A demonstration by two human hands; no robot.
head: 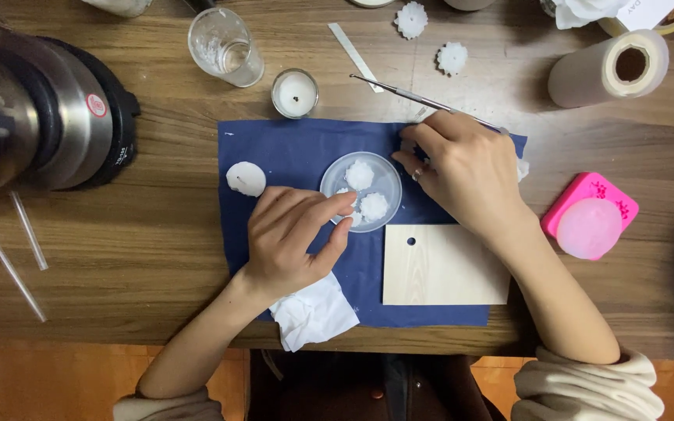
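A small clear round dish (384, 169) sits on a dark blue sheet (298, 148) and holds three white flower-shaped wax pieces (360, 175). My left hand (290, 234) pinches the dish's near-left rim, fingertips at one wax piece. My right hand (466, 173) rests at the dish's right side and grips long metal tweezers (407, 93), whose handle sticks out toward the upper left. A round white wax disc with a wick (246, 178) lies left of the dish.
A steel pot on a black hot plate (48, 109) stands far left. A glass (225, 47), a small candle (295, 93), two wax flowers (452, 58), a paper roll (608, 68), a pink mould (589, 216), a light wooden board (445, 265) and crumpled tissue (313, 312) surround the sheet.
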